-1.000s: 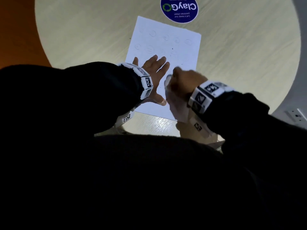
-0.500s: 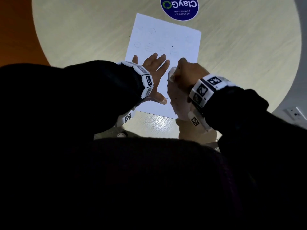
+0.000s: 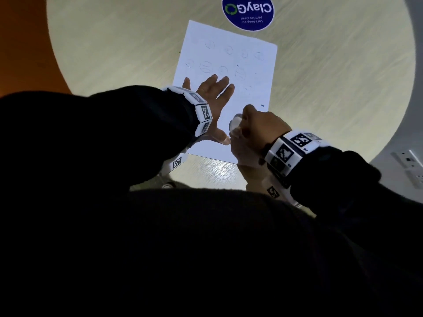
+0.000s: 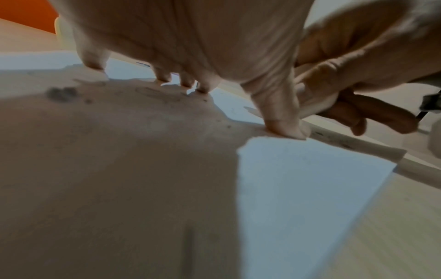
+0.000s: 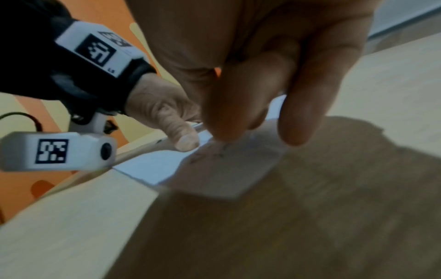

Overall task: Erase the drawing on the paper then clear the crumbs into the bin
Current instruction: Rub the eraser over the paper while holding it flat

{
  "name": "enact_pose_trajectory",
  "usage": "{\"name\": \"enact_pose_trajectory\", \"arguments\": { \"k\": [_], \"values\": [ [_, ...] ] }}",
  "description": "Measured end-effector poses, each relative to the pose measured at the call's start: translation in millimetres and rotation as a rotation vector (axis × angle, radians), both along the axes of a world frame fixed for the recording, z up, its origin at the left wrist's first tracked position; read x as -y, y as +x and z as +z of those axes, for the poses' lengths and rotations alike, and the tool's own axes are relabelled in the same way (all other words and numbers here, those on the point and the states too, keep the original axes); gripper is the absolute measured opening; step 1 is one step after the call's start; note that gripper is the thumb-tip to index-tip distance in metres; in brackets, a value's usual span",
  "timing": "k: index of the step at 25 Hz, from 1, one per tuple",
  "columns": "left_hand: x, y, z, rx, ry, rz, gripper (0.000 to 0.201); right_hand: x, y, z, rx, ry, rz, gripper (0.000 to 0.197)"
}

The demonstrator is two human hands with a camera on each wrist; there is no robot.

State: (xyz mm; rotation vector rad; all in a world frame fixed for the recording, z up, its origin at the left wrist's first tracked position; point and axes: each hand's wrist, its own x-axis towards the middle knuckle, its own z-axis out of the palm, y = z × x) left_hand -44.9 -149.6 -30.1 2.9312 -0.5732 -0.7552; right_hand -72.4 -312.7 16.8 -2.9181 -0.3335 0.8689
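A white paper (image 3: 229,56) with faint pencil circles (image 3: 204,66) lies on the round pale table (image 3: 114,42). My left hand (image 3: 212,94) presses flat on the sheet, fingers spread and thumb out to the near side. Just right of that thumb, my right hand (image 3: 256,126) grips a white eraser (image 3: 235,124) against the paper's near right part. A few dark crumbs (image 3: 262,105) lie beyond the right knuckles. The left wrist view shows the left hand's fingertips (image 4: 162,78) on the paper (image 4: 310,179). In the right wrist view, the right fingers (image 5: 226,117) bear down over pencil marks (image 5: 222,149).
A round blue ClayGo sticker (image 3: 248,10) sits on the table beyond the paper's far edge. A wall socket (image 3: 409,165) shows off the table at the right, and orange floor (image 3: 23,53) at the left. My dark sleeves and body cover the near table edge. No bin is in view.
My right hand has drawn the eraser back toward me, closer to the left thumb, after reaching farther up the sheet half a second ago. The left hand has stayed flat in place.
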Motion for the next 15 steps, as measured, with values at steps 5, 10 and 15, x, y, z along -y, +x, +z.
{"name": "enact_pose_trajectory", "arguments": {
  "k": [5,10,15],
  "values": [
    [4.2,0.6,6.3,-0.011,0.026,0.011,0.123,-4.4,35.5,4.8,0.159,0.120,-0.143,0.030],
    [3.1,-1.1,6.0,-0.011,0.018,0.016,0.124,1.9,-7.1,1.0,0.106,0.065,-0.077,0.031],
    [4.8,-0.5,9.5,-0.015,0.028,0.023,0.123,-2.9,34.7,6.6,0.120,0.118,-0.190,0.028]
  ]
}}
